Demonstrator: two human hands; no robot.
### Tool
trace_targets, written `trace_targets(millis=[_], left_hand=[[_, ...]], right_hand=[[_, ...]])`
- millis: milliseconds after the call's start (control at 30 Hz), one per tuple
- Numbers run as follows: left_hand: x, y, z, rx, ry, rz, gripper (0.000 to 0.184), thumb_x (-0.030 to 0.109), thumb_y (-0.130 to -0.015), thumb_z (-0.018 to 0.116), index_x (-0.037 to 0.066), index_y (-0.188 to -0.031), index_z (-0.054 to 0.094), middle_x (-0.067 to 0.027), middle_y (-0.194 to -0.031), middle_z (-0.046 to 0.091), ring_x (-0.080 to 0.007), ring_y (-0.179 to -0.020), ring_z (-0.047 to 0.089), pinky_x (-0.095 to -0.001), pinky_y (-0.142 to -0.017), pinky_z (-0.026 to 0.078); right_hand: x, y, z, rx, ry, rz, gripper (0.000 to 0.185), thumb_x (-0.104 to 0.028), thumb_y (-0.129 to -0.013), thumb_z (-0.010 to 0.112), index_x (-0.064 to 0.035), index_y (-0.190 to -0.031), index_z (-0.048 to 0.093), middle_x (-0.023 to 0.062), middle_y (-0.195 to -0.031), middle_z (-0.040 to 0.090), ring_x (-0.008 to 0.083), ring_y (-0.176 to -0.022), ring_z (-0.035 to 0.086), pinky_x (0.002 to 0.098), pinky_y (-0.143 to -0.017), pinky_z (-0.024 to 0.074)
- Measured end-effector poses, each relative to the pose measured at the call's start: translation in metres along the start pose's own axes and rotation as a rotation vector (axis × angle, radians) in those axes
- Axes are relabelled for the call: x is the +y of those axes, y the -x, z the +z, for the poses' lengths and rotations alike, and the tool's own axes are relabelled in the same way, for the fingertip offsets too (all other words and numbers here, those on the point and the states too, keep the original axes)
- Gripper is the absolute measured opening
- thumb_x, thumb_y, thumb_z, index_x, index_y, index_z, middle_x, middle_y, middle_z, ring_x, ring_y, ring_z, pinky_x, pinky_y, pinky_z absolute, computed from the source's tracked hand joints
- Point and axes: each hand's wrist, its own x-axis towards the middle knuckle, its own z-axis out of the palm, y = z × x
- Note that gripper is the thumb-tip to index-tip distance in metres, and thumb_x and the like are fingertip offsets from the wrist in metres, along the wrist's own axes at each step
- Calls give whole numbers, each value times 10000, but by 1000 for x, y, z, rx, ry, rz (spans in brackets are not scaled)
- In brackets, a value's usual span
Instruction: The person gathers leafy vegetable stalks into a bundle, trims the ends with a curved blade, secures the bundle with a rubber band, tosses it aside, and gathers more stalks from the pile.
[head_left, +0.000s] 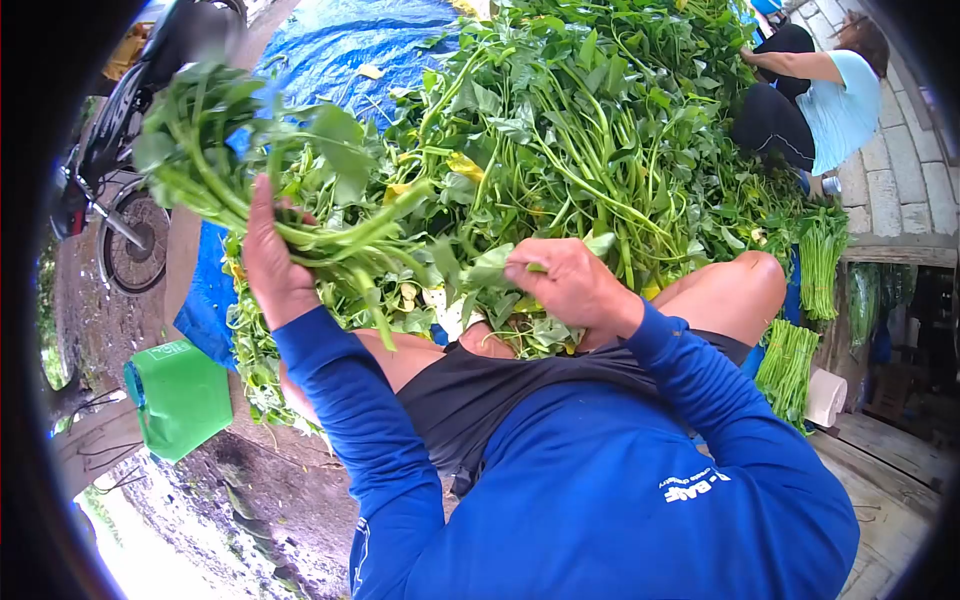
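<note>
A bunch of leafy green stems (215,180) is gripped in my left hand (275,255), held up at the left with its leaves toward the upper left and its cut ends toward the middle. My right hand (570,285) is closed with thumb and fingers pinching a green leaf (492,266), just right of the bunch's stem ends. Behind and beneath both hands spreads a large heap of leafy greens (600,150), with a few yellow leaves among the stems.
Under the heap lies a blue tarp (335,45). A green container (180,400) and a motorcycle (130,190) are at the left. Another person (840,100) sits at the upper right. Bundled stems (788,370) lie at the right, beside a white roll-shaped object (825,398).
</note>
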Motion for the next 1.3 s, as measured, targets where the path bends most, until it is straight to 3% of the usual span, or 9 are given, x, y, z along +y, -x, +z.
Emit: trace_targets(millis=[67, 267, 333, 467, 567, 600, 700, 900, 1300], left_hand=[[12, -8, -17, -11, 48, 56, 350, 340, -917, 897, 84, -979, 665, -15, -778, 628, -124, -612, 610, -287, -561, 553], [27, 25, -4, 77, 182, 43, 248, 234, -966, 848, 119, -1063, 650, 1, -776, 654, -92, -632, 629, -235, -558, 542], [30, 33, -6, 91, 160, 37, 266, 261, -951, 864, 103, -1048, 673, -6, -787, 662, -98, -633, 626, -250, -566, 545], [21, 38, -13, 47, 116, 13, 283, 297, -938, 877, 95, -1019, 696, -11, -780, 664, -107, -613, 617, -264, -558, 542], [20, 38, -9, 53, 79, -22, 316, 319, -924, 889, 81, -1002, 697, -24, -783, 665, -119, -590, 616, -279, -542, 542], [21, 40, -6, 57, 66, -33, 320, 322, -922, 891, 77, -994, 697, -27, -785, 665, -121, -588, 617, -278, -540, 542], [19, 37, -8, 49, 59, -68, 340, 341, -914, 897, 65, -954, 701, -29, -794, 665, -132, -589, 627, -280, -536, 551], [13, 33, -6, 35, -32, -71, 352, 344, -918, 892, 39, -950, 720, -26, -769, 651, -131, -577, 624, -279, -530, 556], [-42, 37, 18, -188, -243, -150, 369, 363, -944, 858, 29, -899, 708, -50, -732, 677, -158, -534, 652, -294, -497, 552]], right_hand=[[10, 1, 4, -47, 87, 187, 208, -210, -1021, 710, -20, -1100, 741, 179, -930, 757, 279, -869, 760, 416, -782, 579], [12, -36, 114, -58, 205, -117, 410, -361, -977, 754, -11, -1187, 716, 202, -1115, 753, 324, -1002, 745, 436, -869, 589], [21, -110, 76, -297, -64, 218, 409, -338, -1005, 715, 37, -1167, 701, 159, -979, 769, 258, -786, 757, 371, -715, 626], [164, -183, 109, 356, -897, 853, 155, -106, -990, 598, 11, -906, 657, 227, -787, 732, 320, -634, 757, 459, -480, 564], [182, -199, 109, 425, -820, 1006, 126, -70, -969, 587, 14, -903, 652, 227, -788, 721, 323, -619, 740, 457, -465, 542], [177, -200, 107, 465, -801, 1044, 76, -93, -988, 650, -18, -988, 641, 113, -817, 667, 230, -545, 638, 354, -449, 478], [194, -207, 117, 595, -682, 955, 82, -15, -899, 604, 28, -917, 671, 191, -790, 715, 282, -581, 656, 444, -504, 488], [108, -150, 70, 475, -246, 385, 362, -294, -981, 748, 26, -1150, 723, 93, -1002, 754, 168, -894, 685, 344, -823, 566], [-10, -49, -49, 468, -491, 75, 417, -27, -953, 813, 52, -1348, 706, 73, -1193, 754, 106, -1004, 707, 254, -907, 596]])
